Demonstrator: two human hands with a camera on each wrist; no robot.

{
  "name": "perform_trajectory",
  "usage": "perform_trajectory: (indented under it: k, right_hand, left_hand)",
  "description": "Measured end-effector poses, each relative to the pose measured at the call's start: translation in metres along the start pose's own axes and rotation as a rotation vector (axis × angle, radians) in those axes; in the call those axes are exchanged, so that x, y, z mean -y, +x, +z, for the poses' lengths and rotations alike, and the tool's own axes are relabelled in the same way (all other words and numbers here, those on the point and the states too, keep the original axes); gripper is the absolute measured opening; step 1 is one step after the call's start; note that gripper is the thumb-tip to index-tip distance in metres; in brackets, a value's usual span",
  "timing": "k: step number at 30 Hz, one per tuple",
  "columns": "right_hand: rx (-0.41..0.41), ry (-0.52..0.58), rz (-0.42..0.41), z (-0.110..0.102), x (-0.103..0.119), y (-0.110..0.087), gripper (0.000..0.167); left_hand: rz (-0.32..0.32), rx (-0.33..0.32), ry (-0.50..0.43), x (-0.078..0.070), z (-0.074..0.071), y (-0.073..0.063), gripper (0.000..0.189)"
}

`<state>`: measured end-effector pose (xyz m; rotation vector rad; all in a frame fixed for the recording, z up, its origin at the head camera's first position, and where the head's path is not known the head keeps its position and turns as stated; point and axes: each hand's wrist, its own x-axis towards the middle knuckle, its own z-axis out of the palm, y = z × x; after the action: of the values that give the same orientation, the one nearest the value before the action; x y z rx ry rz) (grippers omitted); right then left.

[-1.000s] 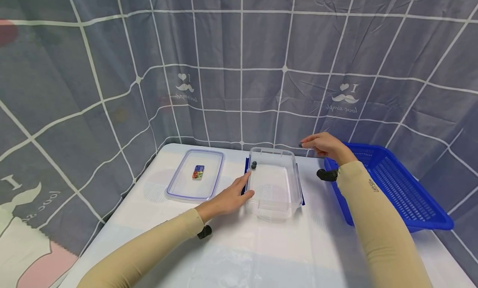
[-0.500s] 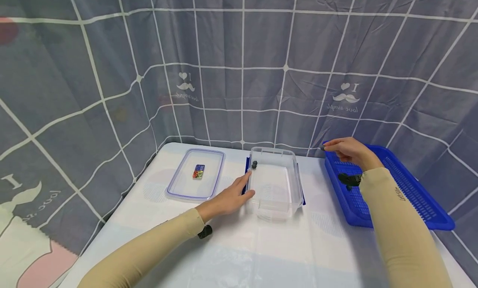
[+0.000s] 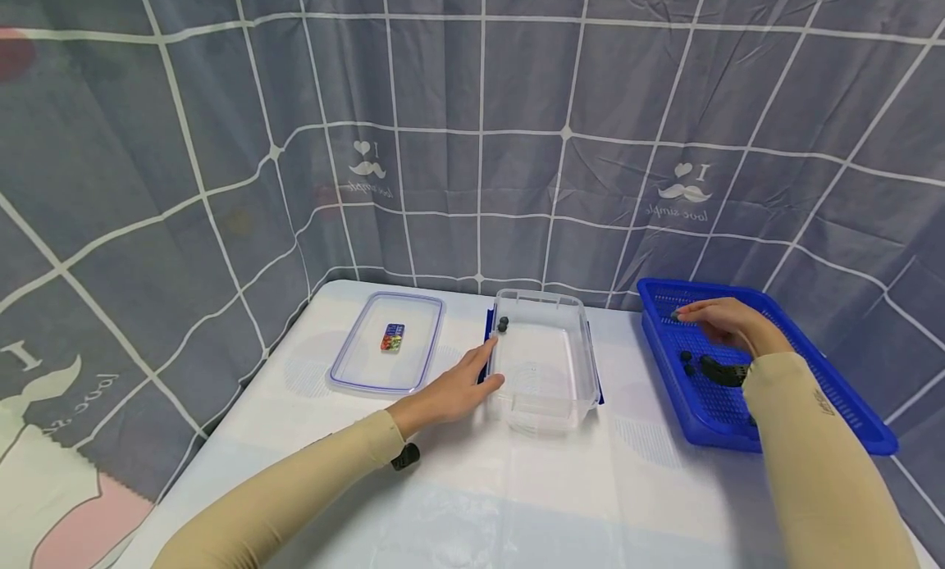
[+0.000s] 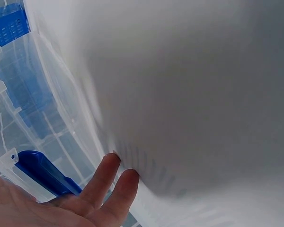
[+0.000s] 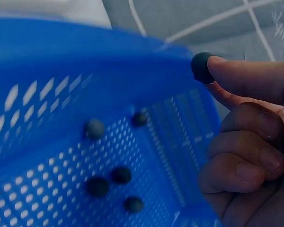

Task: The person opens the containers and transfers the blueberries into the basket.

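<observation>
My right hand (image 3: 731, 327) is over the blue plastic basket (image 3: 834, 389), pinching a small dark blueberry-like ball (image 5: 202, 67) between thumb and forefinger. Its other fingers are curled in. Below it, several similar balls (image 5: 121, 175) lie on the basket's perforated bottom. At the left side of the clear plastic box (image 3: 542, 356), my left hand (image 3: 450, 393) has its fingers extended, close to a blue side latch (image 4: 42, 172). Whether it presses on the box is hard to tell. Two dark balls (image 3: 503, 325) sit near the box's left wall.
A clear lid (image 3: 354, 372) with a blue seal and a colourful sticker (image 3: 392, 339) lies left of the box. All of it stands on a white-covered table (image 3: 472, 503). A grey curtain (image 3: 517, 85) with white grid lines hangs behind.
The right hand has moved rightward, from between box and basket to over the basket, still pinching the ball. The left hand stays by the box.
</observation>
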<state>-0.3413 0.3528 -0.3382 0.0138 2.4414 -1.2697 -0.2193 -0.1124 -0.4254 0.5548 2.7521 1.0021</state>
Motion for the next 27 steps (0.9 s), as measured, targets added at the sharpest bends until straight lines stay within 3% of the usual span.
perform_trajectory:
  k: [4, 10, 17, 23, 25, 27]
  right_hand:
    - [-0.011, 0.024, 0.014, -0.005, -0.016, -0.001, 0.037]
    - [-0.007, -0.012, 0.054, -0.009, -0.039, -0.005, 0.053]
    - [-0.028, 0.025, 0.107, -0.013, -0.061, -0.007, 0.033]
    - [-0.037, 0.04, 0.141, -0.013, -0.065, -0.011, 0.017]
    - [-0.048, 0.005, 0.142, -0.012, -0.062, -0.012, 0.027]
    - [-0.06, -0.018, 0.129, -0.011, -0.057, -0.012, 0.027]
  left_hand:
    - [0.0, 0.001, -0.006, 0.0, 0.0, 0.0, 0.075]
    - [0.003, 0.004, -0.011, 0.001, 0.0, 0.0, 0.076]
    - [-0.004, 0.002, -0.01, 0.001, 0.001, 0.0, 0.075]
    - [-0.001, 0.003, -0.007, -0.001, 0.0, 0.0, 0.074]
    - [-0.001, 0.002, -0.009, -0.001, 0.0, 0.0, 0.074]
    - [-0.002, 0.0, -0.006, -0.001, 0.0, 0.0, 0.074]
